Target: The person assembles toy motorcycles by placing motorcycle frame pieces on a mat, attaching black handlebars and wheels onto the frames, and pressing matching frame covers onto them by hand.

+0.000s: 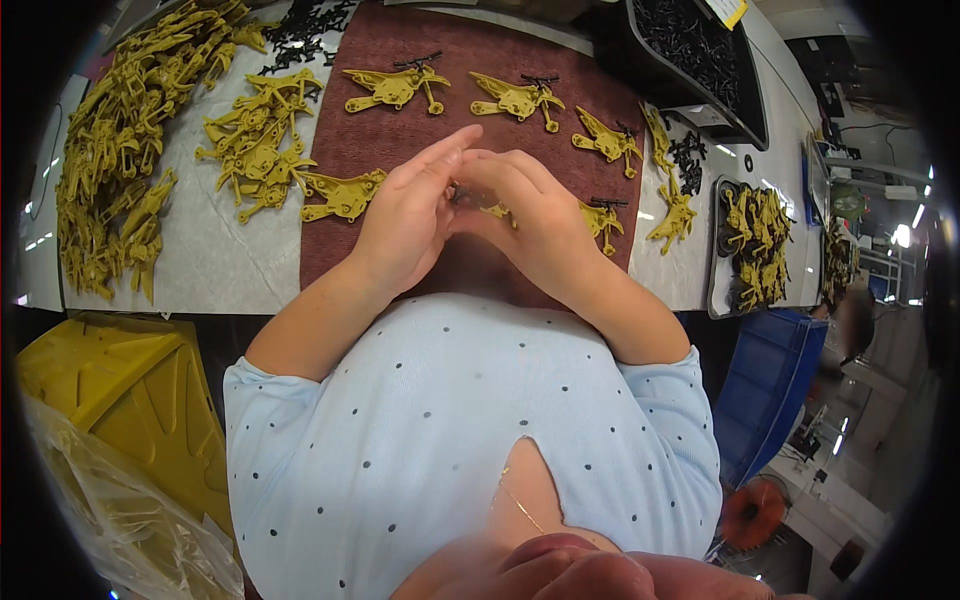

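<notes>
My left hand (412,205) and my right hand (540,208) meet over the dark red cloth (430,32), fingertips together. A small dark piece (458,190) shows between them, mostly covered by the fingers. Just under my right hand a bit of a yellow plastic part (497,210) is visible; whether it is held or lies on the cloth is unclear. Beside my left hand lies another yellow bracket-like part (343,195). Beyond the hands, yellow parts with small black pieces (517,98) are set out in a row. One more such part (604,222) is partly hidden by my right hand.
A tall heap of yellow parts (115,150) and a smaller pile (262,145) are on the left. Loose black pieces (305,35) lie far left. A black bin (690,60) and a tray of yellow parts (722,245) stand right. Yellow (120,390) and blue (765,390) containers flank me below.
</notes>
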### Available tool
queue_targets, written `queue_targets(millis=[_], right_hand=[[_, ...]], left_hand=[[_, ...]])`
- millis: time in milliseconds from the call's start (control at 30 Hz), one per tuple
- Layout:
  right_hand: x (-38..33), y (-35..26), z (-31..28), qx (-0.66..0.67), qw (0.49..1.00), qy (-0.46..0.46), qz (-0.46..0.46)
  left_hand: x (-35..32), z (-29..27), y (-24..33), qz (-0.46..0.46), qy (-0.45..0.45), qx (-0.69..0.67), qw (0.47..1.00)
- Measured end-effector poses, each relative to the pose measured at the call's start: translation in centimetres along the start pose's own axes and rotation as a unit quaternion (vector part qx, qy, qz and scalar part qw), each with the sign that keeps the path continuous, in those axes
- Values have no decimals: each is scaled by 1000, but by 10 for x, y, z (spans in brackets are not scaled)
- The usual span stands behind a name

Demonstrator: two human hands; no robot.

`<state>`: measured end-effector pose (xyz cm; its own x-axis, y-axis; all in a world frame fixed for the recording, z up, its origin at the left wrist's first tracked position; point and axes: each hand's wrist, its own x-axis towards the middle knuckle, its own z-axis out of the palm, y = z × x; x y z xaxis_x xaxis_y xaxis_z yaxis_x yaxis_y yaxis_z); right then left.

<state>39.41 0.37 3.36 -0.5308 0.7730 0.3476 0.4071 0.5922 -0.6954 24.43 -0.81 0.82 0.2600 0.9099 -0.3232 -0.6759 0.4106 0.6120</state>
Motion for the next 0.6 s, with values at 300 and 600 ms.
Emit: queue_targets(millis=[300, 600], right_hand=[[17, 3, 6, 14, 1000, -21, -6], [39, -3, 13, -3, 998, -31, -46]], left_hand=[[-18, -23, 10, 198, -56, 352, 913], [-34, -70, 42, 438, 137, 584, 669]])
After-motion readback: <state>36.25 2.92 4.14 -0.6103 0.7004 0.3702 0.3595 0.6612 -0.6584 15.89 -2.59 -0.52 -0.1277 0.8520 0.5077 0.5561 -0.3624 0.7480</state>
